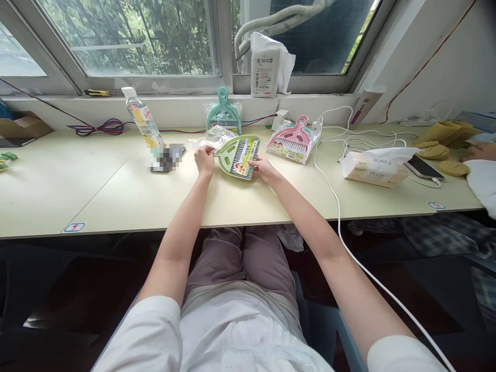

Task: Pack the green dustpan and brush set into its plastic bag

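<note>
A light green dustpan [225, 161] with a small brush [238, 161] nested in it is held just above the table, its handle end toward the left. A printed label card [247, 155] covers part of the bristles. My left hand [205, 160] is closed at the handle end, which its fingers mostly hide. My right hand [264, 169] grips the wide bristle edge, thumb on the label side. Crumpled clear plastic [215, 136] lies behind, near my left fingers. To the right is a pink dustpan set [292, 142] in plastic; a teal dustpan set [223, 114] leans on the wall behind.
At the left stand a drink bottle [144, 120] and a blurred-out object [167, 158]. Tissues [374, 168], a phone [423, 168] and white cables [329, 181] occupy the right; one cable hangs over the front edge. Another person's sleeve [482, 181] shows at far right.
</note>
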A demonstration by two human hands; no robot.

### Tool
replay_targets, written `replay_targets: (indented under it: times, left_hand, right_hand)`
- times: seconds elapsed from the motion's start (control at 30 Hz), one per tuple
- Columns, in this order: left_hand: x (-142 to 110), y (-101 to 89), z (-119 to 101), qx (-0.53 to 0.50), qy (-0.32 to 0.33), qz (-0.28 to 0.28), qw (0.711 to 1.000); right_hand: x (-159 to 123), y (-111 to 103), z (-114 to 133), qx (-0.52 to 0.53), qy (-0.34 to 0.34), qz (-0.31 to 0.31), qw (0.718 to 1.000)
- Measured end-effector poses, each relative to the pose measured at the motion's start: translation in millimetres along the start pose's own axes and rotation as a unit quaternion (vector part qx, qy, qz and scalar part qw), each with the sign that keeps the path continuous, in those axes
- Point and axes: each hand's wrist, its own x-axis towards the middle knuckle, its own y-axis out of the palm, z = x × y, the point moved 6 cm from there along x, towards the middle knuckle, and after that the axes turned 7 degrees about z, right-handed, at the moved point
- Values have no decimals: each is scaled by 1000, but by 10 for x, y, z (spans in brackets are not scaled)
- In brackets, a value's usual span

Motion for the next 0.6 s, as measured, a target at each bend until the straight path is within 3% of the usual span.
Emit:
replay_targets:
  times: [0.13,0.33,0.43,0.6]
  left_hand:
    - [-7,33,-57,-45,13,16,999]
    - [-41,147,-171,-130,58,106,984]
    - [-42,145,-178,-114,57,105,986]
    - [-47,59,-180,-61,61,52,995]
  right_hand:
    - [44,-82,-32,38,-18,-48,998]
    - [127,-265,-111,114,-30,-127,985]
    - [138,-282,-96,125,-40,-118,984]
    - [99,-176,-14,101,-63,-60,991]
